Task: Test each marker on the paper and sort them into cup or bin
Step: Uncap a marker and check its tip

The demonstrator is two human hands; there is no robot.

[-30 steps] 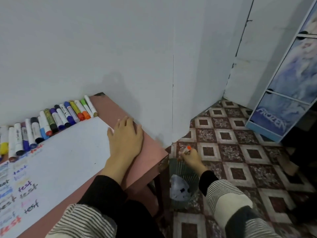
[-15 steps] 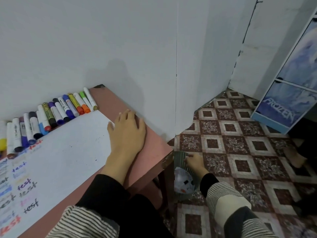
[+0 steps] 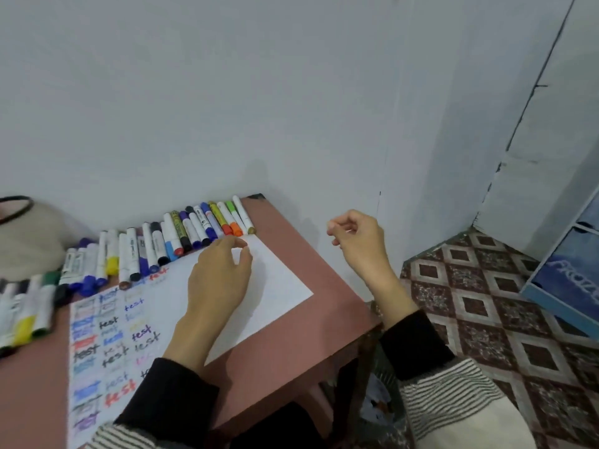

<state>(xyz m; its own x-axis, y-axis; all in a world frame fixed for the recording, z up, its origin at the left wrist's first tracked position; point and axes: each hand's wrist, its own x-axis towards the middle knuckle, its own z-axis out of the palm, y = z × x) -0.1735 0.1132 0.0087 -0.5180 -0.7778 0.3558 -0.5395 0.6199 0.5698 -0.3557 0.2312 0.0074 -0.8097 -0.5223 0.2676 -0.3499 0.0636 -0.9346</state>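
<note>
From the head camera, the left hand hangs over the paper, its loosely curled grip grasping nothing, fingertips close to the near ends of the markers. The right hand floats in the air past the worktop edge, fingers curled in and empty as well. The sheet carries rows of coloured "test" words down its left part, so plenty of testing looks done. Yet a long row of markers lies against the wall, stretching off to the left, and those presumably await their turn, though I cannot say which ones are already tried. The bin sits on the floor under the worktop's right edge, mostly hidden, something pale inside. No cup shows here.
</note>
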